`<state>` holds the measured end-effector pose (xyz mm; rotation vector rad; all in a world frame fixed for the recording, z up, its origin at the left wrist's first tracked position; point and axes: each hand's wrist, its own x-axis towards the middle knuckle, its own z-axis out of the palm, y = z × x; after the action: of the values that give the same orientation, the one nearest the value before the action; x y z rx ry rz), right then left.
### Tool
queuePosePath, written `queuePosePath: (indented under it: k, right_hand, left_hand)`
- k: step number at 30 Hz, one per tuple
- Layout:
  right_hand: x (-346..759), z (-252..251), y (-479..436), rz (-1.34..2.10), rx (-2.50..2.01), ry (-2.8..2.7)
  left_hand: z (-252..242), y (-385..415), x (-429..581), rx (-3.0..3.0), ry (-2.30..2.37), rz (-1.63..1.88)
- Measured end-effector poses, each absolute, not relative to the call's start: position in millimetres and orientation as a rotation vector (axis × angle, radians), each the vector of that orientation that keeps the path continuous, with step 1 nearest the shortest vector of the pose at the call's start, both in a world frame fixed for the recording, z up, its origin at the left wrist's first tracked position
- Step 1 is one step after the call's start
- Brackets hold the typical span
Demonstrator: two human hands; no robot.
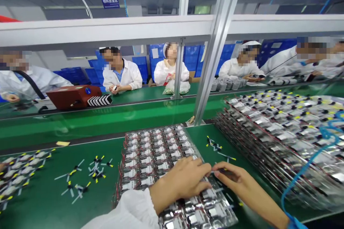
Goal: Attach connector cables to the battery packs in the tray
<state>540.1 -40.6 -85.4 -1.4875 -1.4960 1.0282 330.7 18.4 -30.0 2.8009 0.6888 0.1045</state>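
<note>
A clear plastic tray (150,150) of several small silvery battery cells with red wires lies on the green bench in front of me. My left hand (180,182), in a white sleeve, rests on the tray's near right part with fingers curled down on the cells. My right hand (236,182) meets it at the fingertips, closed in a pinch on a small dark wire piece (225,172) at the tray's right edge. What the left fingers grip is hidden.
A tall stack of filled trays (282,139) stands at right, with a blue coiled cord (309,171) across it. Loose black-and-yellow wire pieces (86,175) lie at left. An aluminium post (212,61) rises behind. Several white-coated people sit across the conveyor (107,121).
</note>
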Motion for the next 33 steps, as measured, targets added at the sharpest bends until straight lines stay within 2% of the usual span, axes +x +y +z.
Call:
queuePosePath:
  k: [5, 10, 17, 33]
  right_hand:
    - [538, -86, -37, 1.038, -1.504, -1.539]
    - [536, -84, -37, 0.979, -1.522, -1.522]
    - [527, -71, -38, 0.998, -1.497, -1.616]
    - [528, -76, -38, 1.054, -1.449, -1.604]
  left_hand:
    - [-51, 22, 331, 2.474, 0.800, 0.340]
    - [-59, 20, 332, 2.374, 0.846, 0.426]
    - [-64, 20, 332, 2.405, 0.825, 0.464]
    - [-65, 20, 333, 2.427, 0.829, 0.450]
